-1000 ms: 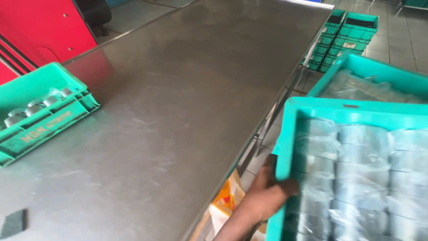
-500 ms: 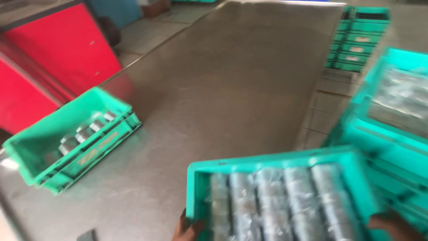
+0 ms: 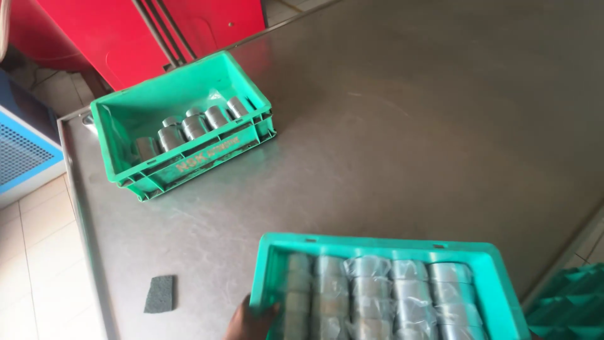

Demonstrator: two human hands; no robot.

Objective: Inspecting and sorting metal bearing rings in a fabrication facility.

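Crate [image 3: 377, 249] of wrapped metal cylinders [image 3: 377, 293], near table [image 3: 390, 126] edge, cut off below. My left hand [image 3: 251, 320] grips its left wall; my right hand is out of frame. Second crate [image 3: 182, 119] behind holds five cylinders; grey pad [image 3: 160, 294] left.

Both crates are the same bright green: the near crate [image 3: 384, 247] packed with rows of shiny silver metal cylinders [image 3: 377, 293] under clear wrap, the far crate [image 3: 179, 119] holding a few bare silver cylinders [image 3: 189, 126] and carrying faded orange lettering on its side. The table [image 3: 390, 113] is dull brushed grey steel. A dark grey-green scouring pad [image 3: 160, 294] lies on it. Behind stands a red cabinet [image 3: 157, 31] with black stripes; the floor tiles [image 3: 31, 264] are pale beige.
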